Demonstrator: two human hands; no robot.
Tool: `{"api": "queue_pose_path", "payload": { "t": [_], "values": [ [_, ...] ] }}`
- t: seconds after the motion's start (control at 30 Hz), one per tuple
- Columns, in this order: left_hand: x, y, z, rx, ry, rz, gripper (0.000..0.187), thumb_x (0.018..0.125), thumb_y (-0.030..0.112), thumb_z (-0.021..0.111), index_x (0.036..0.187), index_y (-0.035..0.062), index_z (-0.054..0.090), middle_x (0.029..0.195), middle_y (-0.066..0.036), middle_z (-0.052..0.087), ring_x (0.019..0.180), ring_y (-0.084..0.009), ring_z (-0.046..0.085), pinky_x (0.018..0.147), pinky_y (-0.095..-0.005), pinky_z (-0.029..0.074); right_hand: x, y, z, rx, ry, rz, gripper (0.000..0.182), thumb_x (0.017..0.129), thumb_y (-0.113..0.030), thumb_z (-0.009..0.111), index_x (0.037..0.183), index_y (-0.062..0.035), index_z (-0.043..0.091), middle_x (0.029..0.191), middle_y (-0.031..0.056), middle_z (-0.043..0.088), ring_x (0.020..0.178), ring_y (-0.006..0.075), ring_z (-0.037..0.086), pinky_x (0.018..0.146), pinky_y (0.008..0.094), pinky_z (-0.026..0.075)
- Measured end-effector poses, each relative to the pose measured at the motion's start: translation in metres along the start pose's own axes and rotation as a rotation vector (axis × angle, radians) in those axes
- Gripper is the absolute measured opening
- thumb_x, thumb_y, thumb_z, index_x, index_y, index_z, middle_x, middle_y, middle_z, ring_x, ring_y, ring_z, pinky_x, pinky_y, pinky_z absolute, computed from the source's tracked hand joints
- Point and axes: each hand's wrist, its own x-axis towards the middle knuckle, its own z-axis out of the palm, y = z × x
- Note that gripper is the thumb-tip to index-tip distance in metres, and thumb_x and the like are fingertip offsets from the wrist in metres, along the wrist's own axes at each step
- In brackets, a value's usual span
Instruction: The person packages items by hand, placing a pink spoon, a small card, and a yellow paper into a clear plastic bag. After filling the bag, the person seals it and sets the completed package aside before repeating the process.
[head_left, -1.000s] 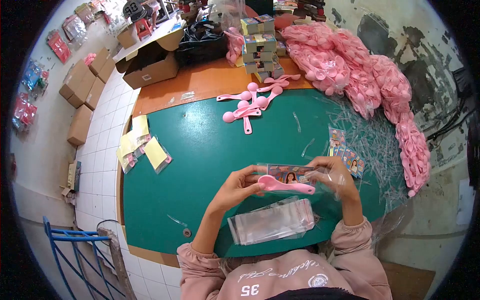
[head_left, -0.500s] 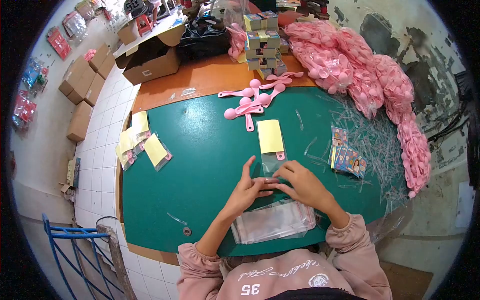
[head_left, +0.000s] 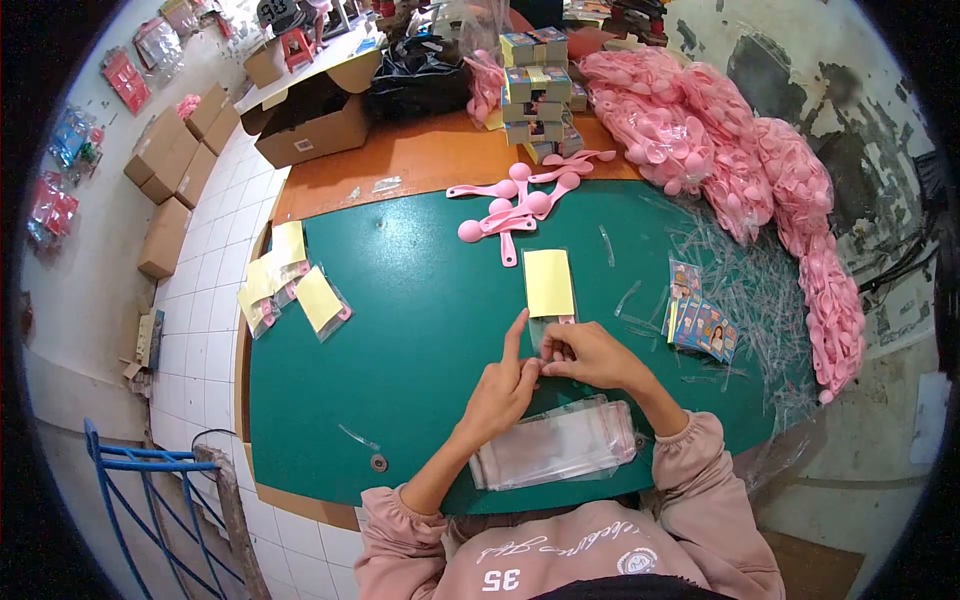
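Note:
In front of me lies a clear plastic bag (head_left: pixel 542 330) with a yellow card (head_left: pixel 549 283) in it and part of a pink spoon showing below the card. My left hand (head_left: pixel 500 395) is at the bag's lower end, index finger stretched along its left edge, thumb and other fingers curled in. Opposite it, my right hand (head_left: pixel 590 357) pinches the same lower end, its fingertips close to my left thumb. The exact grip is partly hidden by the fingers. Nearer to my body lies a stack of empty clear bags (head_left: pixel 555 447).
Loose pink spoons (head_left: pixel 515 212) lie beyond the bag. Several filled bags (head_left: pixel 318 300) rest at the left. Right are printed cards (head_left: pixel 703 325), clear plastic strips (head_left: pixel 745 290) and bagged pink spoons (head_left: pixel 720 150). Card bundles (head_left: pixel 535 90) and a cardboard box (head_left: pixel 312 135) stand behind.
My left hand's fingers have curled in and its index finger now lies against the bag's edge. My right hand's fingers have drawn together at the lower end. The whole view has shifted slightly.

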Motion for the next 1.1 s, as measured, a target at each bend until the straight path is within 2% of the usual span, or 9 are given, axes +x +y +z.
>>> {"api": "queue_pose_path", "payload": {
  "t": [0.03, 0.17, 0.33, 0.5, 0.6, 0.7, 0.9, 0.97, 1.1],
  "values": [
    [0.000, -0.001, 0.001, 0.025, 0.046, 0.077, 0.055, 0.088, 0.013, 0.039, 0.137, 0.0076, 0.013, 0.064, -0.017, 0.057, 0.058, -0.0305, 0.057, 0.059, -0.0385, 0.044, -0.001, 0.000, 0.000, -0.009, 0.001, -0.002, 0.019, 0.070, -0.011, 0.067, 0.080, -0.0013, 0.054, 0.062, 0.0080, 0.053, 0.057, 0.0184, 0.052, 0.054, 0.0311, 0.042],
    [0.001, 0.000, 0.002, 0.011, 0.059, 0.095, 0.050, 0.089, 0.015, 0.039, 0.135, 0.0082, 0.020, 0.066, -0.016, 0.059, 0.060, -0.0289, 0.059, 0.060, -0.0363, 0.046, -0.004, -0.004, 0.004, -0.089, 0.023, -0.038, 0.018, 0.071, -0.011, 0.065, 0.079, -0.0008, 0.053, 0.064, 0.0096, 0.054, 0.057, 0.0209, 0.053, 0.053, 0.0315, 0.042],
    [0.015, -0.018, 0.001, -0.294, 0.037, -0.093, 0.038, 0.088, 0.012, 0.045, 0.125, 0.0072, 0.035, 0.071, -0.008, 0.061, 0.066, -0.0140, 0.060, 0.060, -0.0254, 0.048, -0.014, -0.017, 0.024, -0.378, 0.128, -0.209, 0.014, 0.076, -0.013, 0.060, 0.079, -0.0043, 0.050, 0.075, 0.0092, 0.054, 0.068, 0.0285, 0.052, 0.061, 0.0372, 0.038],
    [0.016, -0.019, 0.001, -0.461, -0.047, -0.125, 0.036, 0.087, 0.004, 0.046, 0.121, 0.0068, 0.037, 0.077, -0.008, 0.061, 0.070, -0.0105, 0.060, 0.065, -0.0243, 0.050, -0.024, -0.021, 0.019, -0.446, 0.119, -0.258, 0.016, 0.078, -0.018, 0.059, 0.081, -0.0069, 0.049, 0.078, 0.0074, 0.052, 0.070, 0.0269, 0.051, 0.064, 0.0364, 0.035],
    [0.014, -0.011, 0.009, -0.540, -0.076, -0.145, 0.034, 0.087, 0.001, 0.045, 0.120, 0.0058, 0.038, 0.079, -0.009, 0.061, 0.073, -0.0117, 0.061, 0.067, -0.0247, 0.052, -0.031, -0.015, -0.001, -0.346, 0.010, -0.205, 0.016, 0.077, -0.019, 0.060, 0.080, -0.0062, 0.050, 0.076, 0.0087, 0.053, 0.074, 0.0277, 0.053, 0.067, 0.0383, 0.037],
    [0.014, -0.009, 0.017, -0.587, -0.155, -0.120, 0.032, 0.088, 0.000, 0.043, 0.119, 0.0046, 0.038, 0.083, -0.010, 0.060, 0.076, -0.0127, 0.060, 0.070, -0.0249, 0.052, -0.035, -0.008, -0.015, -0.041, -0.103, -0.167, 0.022, 0.078, -0.024, 0.062, 0.077, -0.0055, 0.049, 0.069, 0.0085, 0.051, 0.060, 0.0258, 0.048, 0.058, 0.0341, 0.035],
    [0.014, -0.012, 0.018, -0.593, -0.228, -0.111, 0.026, 0.089, 0.001, 0.041, 0.115, 0.0027, 0.042, 0.087, -0.010, 0.060, 0.082, -0.0135, 0.059, 0.073, -0.0254, 0.051, -0.039, -0.009, -0.023, -0.044, -0.176, -0.116, 0.023, 0.075, -0.022, 0.064, 0.079, -0.0040, 0.052, 0.068, 0.0105, 0.053, 0.059, 0.0241, 0.051, 0.053, 0.0338, 0.039],
    [0.017, -0.017, 0.011, -0.350, -0.145, -0.125, 0.024, 0.090, 0.003, 0.041, 0.114, 0.0016, 0.044, 0.089, -0.011, 0.061, 0.082, -0.0135, 0.060, 0.071, -0.0243, 0.051, -0.042, -0.014, -0.030, -0.042, -0.213, -0.132, 0.023, 0.075, -0.022, 0.064, 0.079, -0.0038, 0.052, 0.068, 0.0102, 0.053, 0.058, 0.0237, 0.051, 0.053, 0.0334, 0.038],
    [0.014, -0.018, 0.000, -0.575, -0.189, -0.126, 0.024, 0.092, 0.010, 0.041, 0.115, 0.0044, 0.044, 0.095, -0.013, 0.061, 0.085, -0.0170, 0.061, 0.071, -0.0250, 0.051, -0.051, -0.020, -0.043, -0.008, -0.125, -0.086, 0.021, 0.075, -0.021, 0.063, 0.078, -0.0033, 0.051, 0.069, 0.0100, 0.053, 0.058, 0.0240, 0.051, 0.051, 0.0322, 0.038]
  ]
}}
